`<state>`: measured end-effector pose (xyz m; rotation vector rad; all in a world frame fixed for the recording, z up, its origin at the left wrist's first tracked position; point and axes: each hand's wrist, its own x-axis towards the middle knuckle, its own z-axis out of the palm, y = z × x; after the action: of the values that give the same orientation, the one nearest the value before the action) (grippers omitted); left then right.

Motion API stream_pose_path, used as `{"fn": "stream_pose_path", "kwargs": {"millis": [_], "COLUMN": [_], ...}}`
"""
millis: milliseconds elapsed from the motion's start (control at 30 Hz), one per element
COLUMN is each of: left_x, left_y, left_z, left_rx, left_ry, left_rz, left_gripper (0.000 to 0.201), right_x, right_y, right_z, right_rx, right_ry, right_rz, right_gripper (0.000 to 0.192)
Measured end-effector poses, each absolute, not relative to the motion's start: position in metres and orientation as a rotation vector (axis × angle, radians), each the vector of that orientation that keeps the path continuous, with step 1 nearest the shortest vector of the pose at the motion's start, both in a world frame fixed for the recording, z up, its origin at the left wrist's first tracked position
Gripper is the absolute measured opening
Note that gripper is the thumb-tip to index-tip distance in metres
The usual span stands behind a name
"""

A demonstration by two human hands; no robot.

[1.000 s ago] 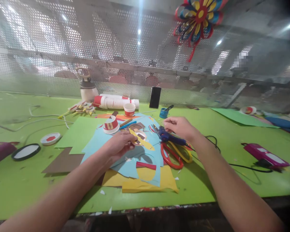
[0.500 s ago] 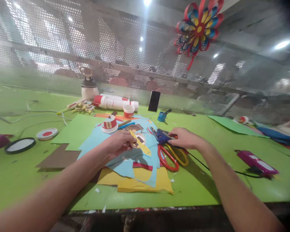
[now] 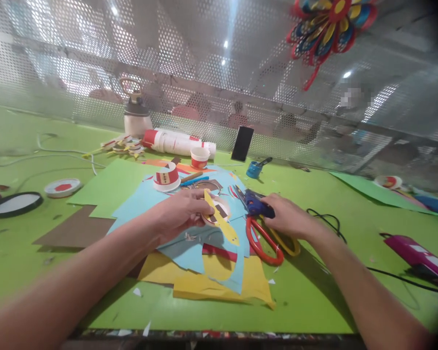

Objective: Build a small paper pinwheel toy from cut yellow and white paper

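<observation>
My left hand [image 3: 184,214] pinches a pointed yellow paper strip [image 3: 222,221]. A white round piece [image 3: 224,210] with a dark patch shows behind the strip, by my fingertips; whether I hold it too I cannot tell. My right hand [image 3: 282,211] is closed round the handle of a dark blue glue gun [image 3: 256,203]. Just below it lie scissors with a red handle loop [image 3: 261,245] and a pair with a yellow loop [image 3: 288,243]. Cut light blue paper [image 3: 182,250] is spread under my left hand. A red and white paper cup [image 3: 167,178] stands upside down beyond it.
Yellow paper [image 3: 204,291] lies near the front edge. Further back are stacked cups [image 3: 178,142], an upright cup [image 3: 199,158], a phone [image 3: 243,144] and a blue pot [image 3: 254,169]. A magenta power strip [image 3: 418,257] and black cord [image 3: 405,279] lie at right.
My right hand has closed round the glue gun's handle, and its black cord has shifted. My left hand keeps hold of the yellow strip. The view has tilted and moved slightly.
</observation>
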<state>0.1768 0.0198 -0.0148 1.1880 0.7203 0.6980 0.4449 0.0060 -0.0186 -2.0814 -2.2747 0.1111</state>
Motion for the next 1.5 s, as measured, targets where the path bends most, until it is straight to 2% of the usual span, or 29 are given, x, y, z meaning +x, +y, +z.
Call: {"fn": "stream_pose_path", "kwargs": {"millis": [267,400,533,633,867,1033,1233,1433,1500], "left_x": [0.179,0.179,0.178,0.178,0.179,0.178,0.177,0.170,0.169], "left_y": [0.020,0.019,0.022,0.025,0.027,0.027,0.027,0.032,0.031], "left_z": [-0.014,-0.014,-0.017,-0.020,-0.020,-0.019,-0.014,-0.011,-0.011], "left_rx": [1.181,1.159,1.151,1.156,1.104,1.092,1.081,1.088,1.087], "left_ry": [0.768,0.820,0.808,0.822,0.884,0.904,0.916,0.901,0.890], "left_rz": [0.632,0.654,0.614,0.601,0.594,0.652,0.704,0.795,0.795], "left_gripper": [0.003,0.009,0.005,0.010,0.017,0.007,0.007,0.013,0.015], "right_x": [0.447,0.450,0.446,0.438,0.425,0.423,0.433,0.436,0.436], "right_y": [0.007,-0.004,-0.023,-0.036,-0.045,-0.044,-0.039,-0.033,-0.033], "right_z": [-0.012,0.002,0.014,0.019,0.014,0.015,0.016,0.015,0.016], "right_rx": [-2.075,-1.780,-1.303,-1.203,-1.244,-1.274,-1.381,-1.529,-1.497], "right_ry": [-2.097,-1.739,-1.563,-1.669,-2.013,-2.074,-2.018,-2.042,-1.998], "right_rz": [0.177,0.535,0.926,1.006,0.948,0.803,0.628,0.023,0.177], "right_gripper": [0.032,0.033,0.021,0.018,0.021,0.022,0.026,0.028,0.028]}}
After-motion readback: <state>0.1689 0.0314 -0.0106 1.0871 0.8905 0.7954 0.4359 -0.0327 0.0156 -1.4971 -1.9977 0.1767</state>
